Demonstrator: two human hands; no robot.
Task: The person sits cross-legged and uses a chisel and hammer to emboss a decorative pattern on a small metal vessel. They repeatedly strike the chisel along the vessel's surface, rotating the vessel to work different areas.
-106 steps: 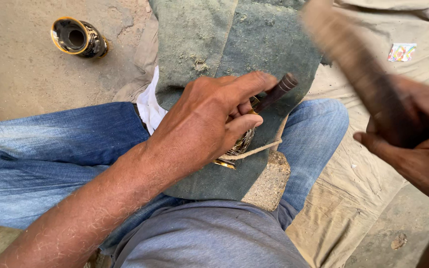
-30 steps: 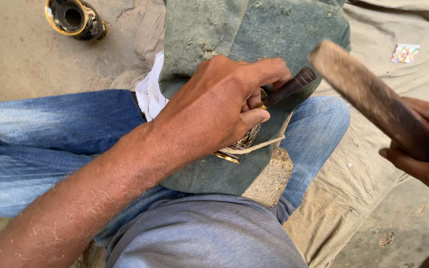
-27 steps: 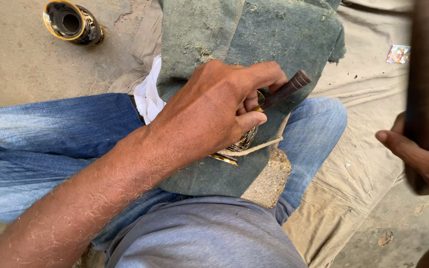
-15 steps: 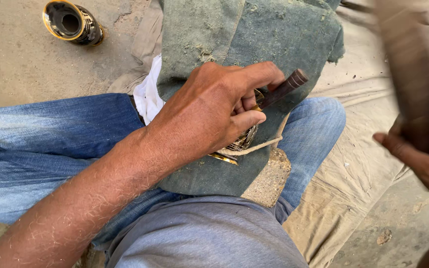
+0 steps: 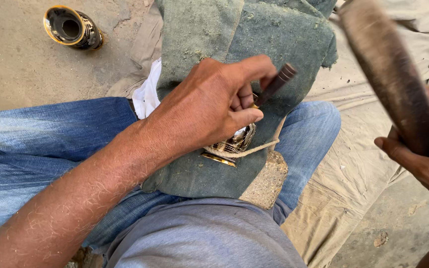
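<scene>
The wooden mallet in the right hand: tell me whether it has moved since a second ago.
Yes. The wooden mallet in the right hand has swung up and rightward, away from the punch held by the left hand on the green cloth.

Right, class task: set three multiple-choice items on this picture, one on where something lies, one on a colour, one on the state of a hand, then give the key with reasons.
1. Where does the black and gold cup lie?
A. On its side on the ground at top left
B. On the person's lap
C. In the right hand

2. What colour is the cloth under the left hand?
A. Red
B. Grey-green
C. Yellow

3. What is the right hand doing?
A. Lying flat and empty
B. Gripping a raised wooden mallet
C. Holding the punch

Key: 1 A, its mouth faces the camera on bare ground. 2 B, the cloth is dull grey-green. 3 B, fingers wrap the blurred handle; the left hand holds the punch over a brass piece.
</scene>
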